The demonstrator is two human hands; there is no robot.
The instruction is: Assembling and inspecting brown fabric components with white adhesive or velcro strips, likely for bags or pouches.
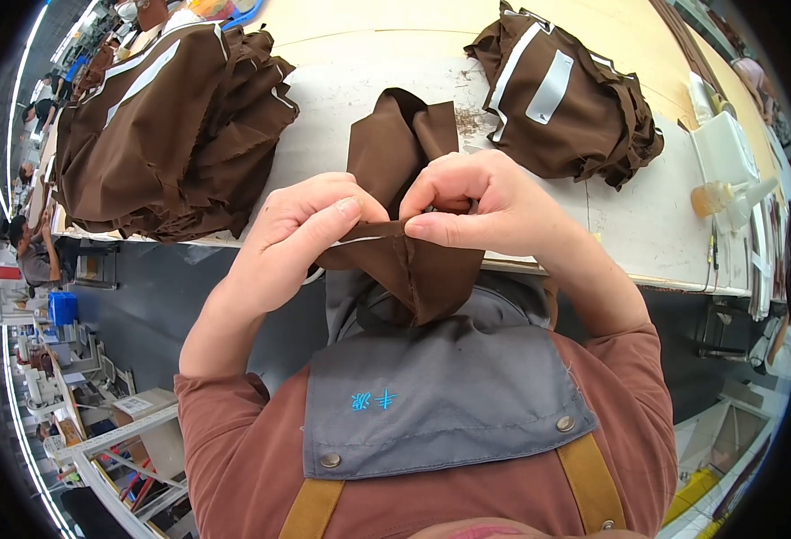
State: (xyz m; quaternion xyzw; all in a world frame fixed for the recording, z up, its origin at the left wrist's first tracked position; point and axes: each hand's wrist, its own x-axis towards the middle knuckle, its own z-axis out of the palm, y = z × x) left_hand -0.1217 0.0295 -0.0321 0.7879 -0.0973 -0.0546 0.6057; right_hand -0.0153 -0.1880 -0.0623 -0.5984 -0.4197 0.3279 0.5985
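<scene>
A brown fabric piece [445, 269] hangs between my hands at the table's front edge, its far end lying on the white tabletop. Thumb and fingers of my left hand [310, 216] pinch its folded edge, where a thin white strip shows. Close beside it, my right hand [472, 202] pinches the same edge by a seam that runs down the piece. To the left rises a big heap of brown fabric pieces [171, 135] with white strips. A smaller pile of the same brown fabric [566, 99] lies to the right, with a white patch on top.
The table [323, 99] has a pale worn top. On its right stand a small bottle with amber liquid [710, 198] and a white container [726, 148]. A blue bin [63, 308] is on the floor at left. Other people sit along the far left.
</scene>
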